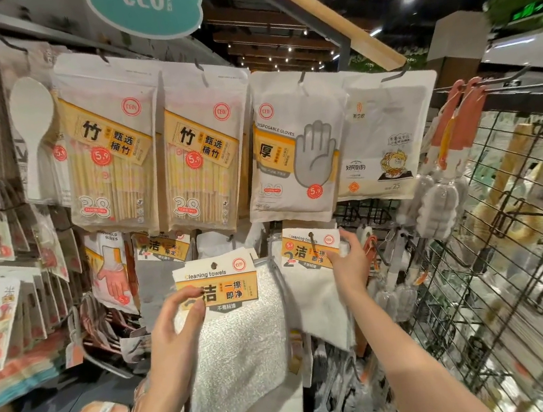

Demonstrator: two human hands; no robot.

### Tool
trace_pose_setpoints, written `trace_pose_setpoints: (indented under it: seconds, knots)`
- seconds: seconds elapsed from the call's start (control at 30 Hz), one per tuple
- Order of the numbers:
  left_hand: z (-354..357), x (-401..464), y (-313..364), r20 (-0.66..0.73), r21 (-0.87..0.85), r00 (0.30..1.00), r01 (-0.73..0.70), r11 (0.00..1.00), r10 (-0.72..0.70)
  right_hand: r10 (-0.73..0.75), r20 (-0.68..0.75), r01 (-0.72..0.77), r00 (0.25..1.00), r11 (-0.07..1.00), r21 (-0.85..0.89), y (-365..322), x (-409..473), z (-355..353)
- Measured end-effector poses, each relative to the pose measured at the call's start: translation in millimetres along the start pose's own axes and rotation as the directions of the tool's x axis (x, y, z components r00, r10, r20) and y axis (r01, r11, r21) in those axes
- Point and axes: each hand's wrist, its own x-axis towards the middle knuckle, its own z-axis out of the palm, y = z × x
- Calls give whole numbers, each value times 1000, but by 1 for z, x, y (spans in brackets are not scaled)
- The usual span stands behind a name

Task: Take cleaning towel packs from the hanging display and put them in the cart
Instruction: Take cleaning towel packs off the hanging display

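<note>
My left hand (178, 325) grips a cleaning towel pack (235, 331) by the left edge of its orange-and-white card; the white cloth hangs off the hook, tilted toward me. My right hand (348, 259) pinches the right side of a second cleaning towel pack (312, 290), which still hangs on its hook (311, 238) in the display's lower row. A third pack (162, 249) hangs further back at the left, partly hidden. No cart is in view.
Above hang two bamboo chopstick packs (110, 147), a disposable gloves pack (293, 147) and a white bag pack (386, 142). A black wire grid rack (510, 243) with brushes stands at the right. Scissors, a rice spoon (34, 133) and sponges fill the left.
</note>
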Motion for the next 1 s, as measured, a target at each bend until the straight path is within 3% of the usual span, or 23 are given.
trace_pose_setpoints:
  seconds: [0.27, 0.47, 0.57, 0.7, 0.83, 1.0]
  knots:
    - [6, -1, 2, 6, -78, 994, 105, 991, -105, -8, 30, 11, 1000, 997, -78, -1, 6, 2]
    - [4, -5, 4, 32, -66, 996, 86, 994, -84, 5, 142, 17, 990, 988, -154, -9, -11, -12]
    - [7, -9, 7, 34, -75, 996, 81, 994, -79, -64, 166, 90, 984, 984, -151, -15, -29, -20]
    - [9, -12, 5, 49, -91, 995, 90, 992, -85, -104, 339, 125, 935, 991, -40, -34, -59, -21]
    - [15, -15, 4, 75, -116, 993, 98, 988, -90, -125, 533, 140, 837, 990, 13, -52, -88, -13]
    - [18, -21, 1, 87, -135, 993, 91, 987, -80, -146, 547, 187, 824, 982, -19, -54, -105, -5]
